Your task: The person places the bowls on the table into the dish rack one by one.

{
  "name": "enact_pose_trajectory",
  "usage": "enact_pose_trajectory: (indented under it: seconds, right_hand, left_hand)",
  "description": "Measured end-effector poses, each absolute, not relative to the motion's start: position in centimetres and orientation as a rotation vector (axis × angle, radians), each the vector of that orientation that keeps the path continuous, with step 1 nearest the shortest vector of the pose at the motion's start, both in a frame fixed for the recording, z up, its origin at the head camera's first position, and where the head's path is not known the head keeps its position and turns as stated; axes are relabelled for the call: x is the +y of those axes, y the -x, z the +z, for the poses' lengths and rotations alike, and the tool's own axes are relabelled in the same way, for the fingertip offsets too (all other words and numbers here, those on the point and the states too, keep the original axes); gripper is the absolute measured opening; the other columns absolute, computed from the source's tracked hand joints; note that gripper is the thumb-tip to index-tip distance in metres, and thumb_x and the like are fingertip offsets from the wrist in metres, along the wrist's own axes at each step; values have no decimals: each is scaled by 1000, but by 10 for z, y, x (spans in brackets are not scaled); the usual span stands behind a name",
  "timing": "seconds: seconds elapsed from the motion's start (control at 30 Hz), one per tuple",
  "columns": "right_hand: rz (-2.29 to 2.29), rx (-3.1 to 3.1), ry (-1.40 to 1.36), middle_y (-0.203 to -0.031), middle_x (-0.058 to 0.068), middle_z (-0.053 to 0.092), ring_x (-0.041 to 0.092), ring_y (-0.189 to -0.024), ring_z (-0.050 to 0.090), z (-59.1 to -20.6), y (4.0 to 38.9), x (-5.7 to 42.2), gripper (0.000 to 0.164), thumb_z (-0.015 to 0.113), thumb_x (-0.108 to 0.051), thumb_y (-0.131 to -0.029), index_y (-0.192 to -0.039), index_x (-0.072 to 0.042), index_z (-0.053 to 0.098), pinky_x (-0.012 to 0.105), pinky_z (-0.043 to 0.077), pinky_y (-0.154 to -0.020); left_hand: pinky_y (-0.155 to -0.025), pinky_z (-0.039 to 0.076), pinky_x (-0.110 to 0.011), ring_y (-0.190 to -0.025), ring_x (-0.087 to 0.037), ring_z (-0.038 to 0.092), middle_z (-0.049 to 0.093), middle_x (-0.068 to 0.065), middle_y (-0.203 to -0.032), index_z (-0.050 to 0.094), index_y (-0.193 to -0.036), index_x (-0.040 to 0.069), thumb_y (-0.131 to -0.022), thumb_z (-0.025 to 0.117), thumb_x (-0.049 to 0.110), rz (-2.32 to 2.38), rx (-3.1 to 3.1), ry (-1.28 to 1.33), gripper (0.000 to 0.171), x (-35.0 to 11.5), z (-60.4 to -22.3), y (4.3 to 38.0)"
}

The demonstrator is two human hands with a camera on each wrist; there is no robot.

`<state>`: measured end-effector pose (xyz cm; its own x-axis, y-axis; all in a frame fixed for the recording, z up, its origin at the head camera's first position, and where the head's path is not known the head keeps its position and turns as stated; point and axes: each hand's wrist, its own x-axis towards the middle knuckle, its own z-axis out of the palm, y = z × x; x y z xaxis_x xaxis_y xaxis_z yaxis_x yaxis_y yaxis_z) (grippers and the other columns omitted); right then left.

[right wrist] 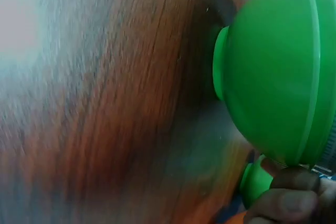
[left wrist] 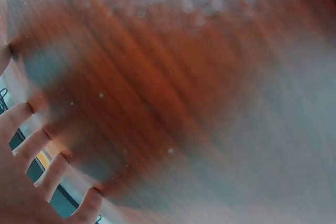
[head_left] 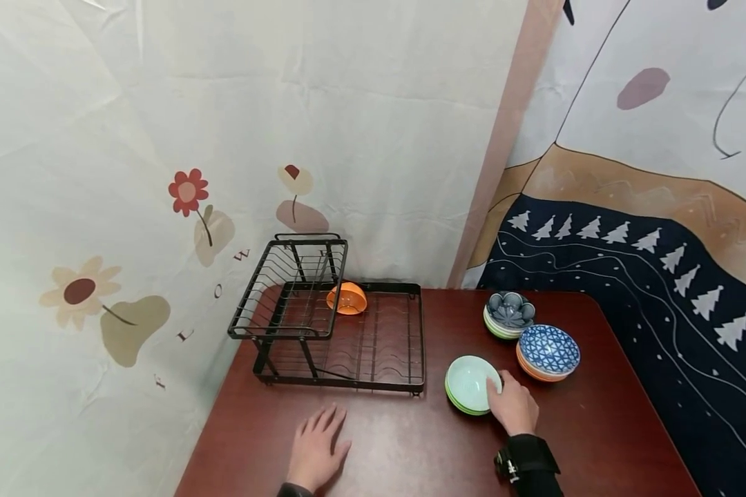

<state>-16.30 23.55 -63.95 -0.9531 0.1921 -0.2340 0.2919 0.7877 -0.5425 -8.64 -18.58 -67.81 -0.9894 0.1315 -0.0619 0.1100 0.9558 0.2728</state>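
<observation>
Left hand [head_left: 317,449] is bare, slim fingers [left wrist: 32,142] with rounded ends; a dark cuff [head_left: 295,491] just shows at the head view's lower edge, its detail cut off. Right hand [head_left: 514,406] is bare too; one short nail [right wrist: 296,201] shows, dim. Black sleeve [head_left: 537,485] on the right side, broad black band [head_left: 532,453] above it; small dark fitting [head_left: 505,464] there carries pale, shiny bits, too small to read.

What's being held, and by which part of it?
The right hand pinches the green bowl stack at its right rim; the left hand holds nothing.
</observation>
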Motion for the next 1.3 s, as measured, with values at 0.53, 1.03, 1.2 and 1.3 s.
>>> enact_pose_trajectory:
  seconds: [0.53,1.03,1.2,1.3]
  right_hand:
    - [-642,3053,-256,-112,34,77,39,-80,68,-624,168,230,45,66,-21,-108,-143,8,64,58,60,-78]
    - [-1014,3070,-220,-125,34,76,53,-108,72,-620,165,236,37,59,-14,-111,-140,8,67,67,57,-98]
    - [-1195,3077,-304,-123,35,76,55,-112,69,-621,162,237,36,60,-14,-110,-137,9,69,72,52,-99]
    - [-1269,3071,-338,-125,37,74,58,-115,66,-617,162,239,38,59,-15,-109,-136,10,68,74,48,-103]
  left_hand:
    - [-122,45,-68,-150,-37,55,62,-7,-162,64,-156,22,-100,74,50,395,3020,-189,63,-184,-676,87]
    - [-124,43,-70,-151,-39,54,60,-8,-164,63,-157,22,-101,74,50,403,2996,-158,63,-183,-678,88]
    - [-125,42,-70,-152,-39,53,60,-9,-164,63,-157,22,-101,73,50,407,2990,-153,63,-184,-676,88]
    - [-125,42,-70,-153,-39,53,60,-8,-164,63,-157,23,-101,74,50,395,2988,-150,63,-184,-677,87]
